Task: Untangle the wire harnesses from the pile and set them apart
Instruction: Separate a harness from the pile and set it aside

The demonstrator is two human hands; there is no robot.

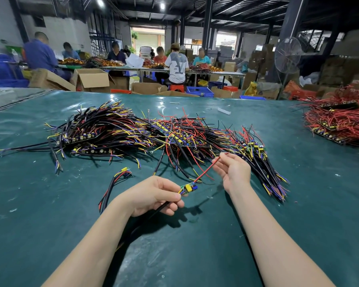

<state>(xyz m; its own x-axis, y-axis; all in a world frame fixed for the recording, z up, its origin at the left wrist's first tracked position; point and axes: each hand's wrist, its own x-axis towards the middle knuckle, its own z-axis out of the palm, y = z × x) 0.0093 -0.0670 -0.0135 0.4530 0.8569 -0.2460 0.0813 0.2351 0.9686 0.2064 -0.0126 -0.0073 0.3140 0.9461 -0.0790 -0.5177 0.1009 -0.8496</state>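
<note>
Barely started: one loose harness [114, 184] lies apart, left of centre, and the big pile [153, 131] across mid-frame is left to sort. Left hand [153, 195] pinches the held harness [189, 188] at lower centre; right hand [232, 172] pinches its red wire [207, 170] taut.

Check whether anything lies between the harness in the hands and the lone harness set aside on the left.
Nothing visible does. The left hand holds the harness by its small board, the right hand pinches its red wire, and only bare green mat lies between it and the lone harness.
</note>
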